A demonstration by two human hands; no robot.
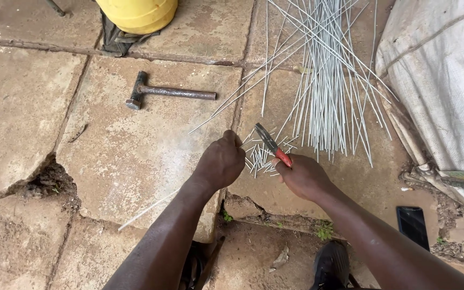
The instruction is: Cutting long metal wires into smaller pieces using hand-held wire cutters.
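My right hand [303,176] grips red-handled pliers [271,144], whose dark jaws point up and left over a small pile of short cut wire pieces [259,157] on the stone slab. My left hand [222,161] is closed around a long thin wire [151,207] that runs back past my forearm toward the lower left; its front end near the pliers' jaws is hidden by my fingers. A large spread of long grey wires [328,80] lies just beyond the pile, fanning toward the top of the view.
A rusty hammer [162,92] lies on the slab to the upper left. A yellow container [138,13] stands at the top. A white sack [441,86] fills the right side. A dark phone [413,225] lies lower right. Broken slab edges [49,182] show at left.
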